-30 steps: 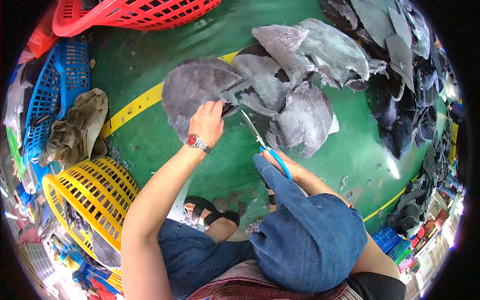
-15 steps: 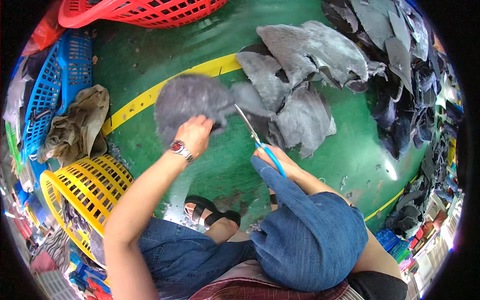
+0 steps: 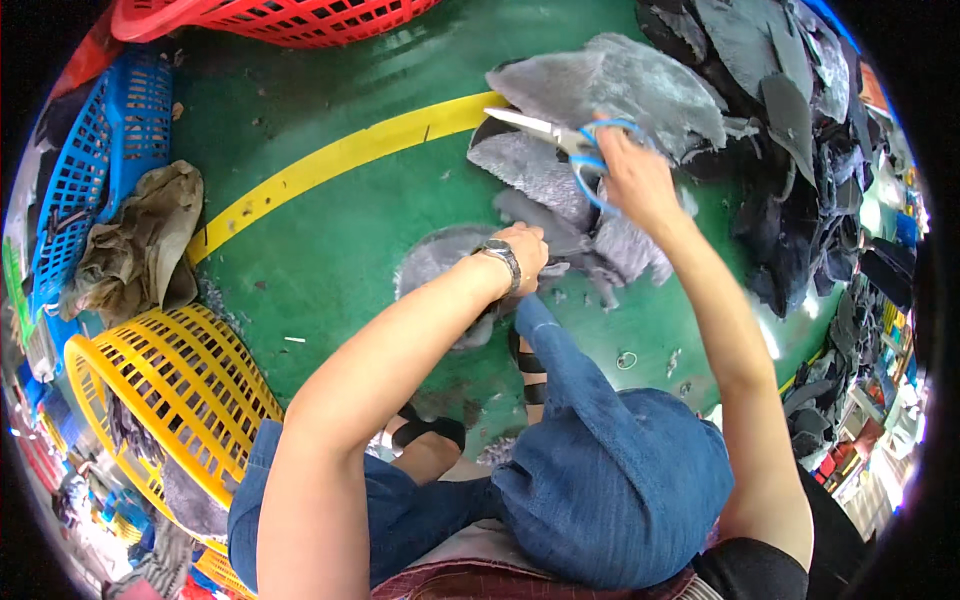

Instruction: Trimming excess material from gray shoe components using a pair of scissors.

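Observation:
My right hand (image 3: 637, 178) holds blue-handled scissors (image 3: 560, 139), blades pointing left over the grey fabric pieces (image 3: 620, 90) piled on the green floor. My left hand (image 3: 525, 252), with a wristwatch, grips a grey fabric piece (image 3: 440, 265) pulled close to my knee. Several more grey pieces lie between both hands.
A yellow basket (image 3: 165, 390) stands at my left, a blue basket (image 3: 95, 160) and a red basket (image 3: 290, 18) farther off. Crumpled beige cloth (image 3: 135, 245) lies by the blue basket. A yellow floor line (image 3: 330, 165) crosses the green floor. Dark fabric heaps (image 3: 810, 170) fill the right.
My left hand pulled a grey piece off the pile toward my knee. My right hand with the scissors moved up and away to the pile.

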`<state>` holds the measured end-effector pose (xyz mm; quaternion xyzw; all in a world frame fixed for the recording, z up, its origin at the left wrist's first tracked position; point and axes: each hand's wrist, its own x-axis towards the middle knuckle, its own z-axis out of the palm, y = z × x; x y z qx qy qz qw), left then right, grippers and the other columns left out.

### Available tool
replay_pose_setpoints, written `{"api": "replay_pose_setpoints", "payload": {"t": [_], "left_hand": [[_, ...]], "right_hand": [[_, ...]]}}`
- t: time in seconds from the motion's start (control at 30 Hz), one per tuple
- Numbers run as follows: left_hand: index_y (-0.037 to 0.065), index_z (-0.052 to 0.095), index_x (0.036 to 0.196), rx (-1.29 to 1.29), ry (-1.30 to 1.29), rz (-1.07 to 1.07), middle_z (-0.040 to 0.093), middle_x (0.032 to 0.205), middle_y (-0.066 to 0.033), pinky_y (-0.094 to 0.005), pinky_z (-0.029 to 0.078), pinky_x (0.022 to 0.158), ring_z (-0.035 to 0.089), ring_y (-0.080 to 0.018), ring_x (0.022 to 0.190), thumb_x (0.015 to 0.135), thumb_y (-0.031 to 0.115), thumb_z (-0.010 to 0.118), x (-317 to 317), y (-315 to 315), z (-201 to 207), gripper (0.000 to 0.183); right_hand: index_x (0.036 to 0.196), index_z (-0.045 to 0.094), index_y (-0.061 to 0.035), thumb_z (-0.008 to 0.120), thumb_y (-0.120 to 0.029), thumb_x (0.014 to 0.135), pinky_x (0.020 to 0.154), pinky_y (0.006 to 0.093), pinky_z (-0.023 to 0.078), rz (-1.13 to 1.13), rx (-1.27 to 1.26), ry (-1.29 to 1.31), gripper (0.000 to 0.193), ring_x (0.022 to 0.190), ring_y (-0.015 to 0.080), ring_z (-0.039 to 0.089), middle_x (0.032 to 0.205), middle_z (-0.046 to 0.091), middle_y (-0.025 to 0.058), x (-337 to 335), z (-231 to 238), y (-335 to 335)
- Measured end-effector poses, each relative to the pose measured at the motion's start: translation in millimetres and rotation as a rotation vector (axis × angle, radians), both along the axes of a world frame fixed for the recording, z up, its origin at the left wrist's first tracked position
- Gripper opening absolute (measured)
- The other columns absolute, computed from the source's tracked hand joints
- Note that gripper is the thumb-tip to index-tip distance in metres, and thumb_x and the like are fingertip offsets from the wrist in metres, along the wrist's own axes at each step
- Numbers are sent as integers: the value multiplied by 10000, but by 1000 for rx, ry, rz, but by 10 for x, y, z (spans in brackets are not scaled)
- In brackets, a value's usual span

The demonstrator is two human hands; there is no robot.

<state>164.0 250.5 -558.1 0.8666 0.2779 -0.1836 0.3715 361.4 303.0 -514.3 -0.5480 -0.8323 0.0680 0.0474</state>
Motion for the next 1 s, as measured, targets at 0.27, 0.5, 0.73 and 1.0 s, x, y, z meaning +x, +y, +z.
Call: {"api": "replay_pose_setpoints", "payload": {"t": [0.27,0.5,0.73,1.0], "left_hand": [[30,605,741,-84,209,-53,569,792,-154,-419,459,675,569,-321,758,648,268,654,-1083,272,859,260],[40,641,761,-58,521,124,587,773,-159,-399,464,700,576,-331,773,635,291,671,-2511,145,1455,283],[41,635,721,145,753,183,563,821,-119,-371,460,729,566,-300,820,656,217,669,-3027,-11,1859,191],[11,558,615,313,539,339,514,747,-128,-399,438,683,532,-320,772,585,130,688,-3135,-110,1804,179]], "right_hand": [[1069,409,-87,540,-161,693,661,486,437,-364,-142,-23,405,750,417,555,798,591,217,784,-102,447],[1121,385,-42,705,-485,570,705,435,450,-22,-425,132,775,864,392,553,1000,542,216,90,-91,92],[1092,373,-53,530,-86,708,621,452,456,-84,-283,-147,416,757,354,583,906,573,183,257,-665,-221],[1061,407,-79,683,-300,664,618,442,470,-181,-412,143,532,748,336,590,864,585,158,80,-172,-866]]}}
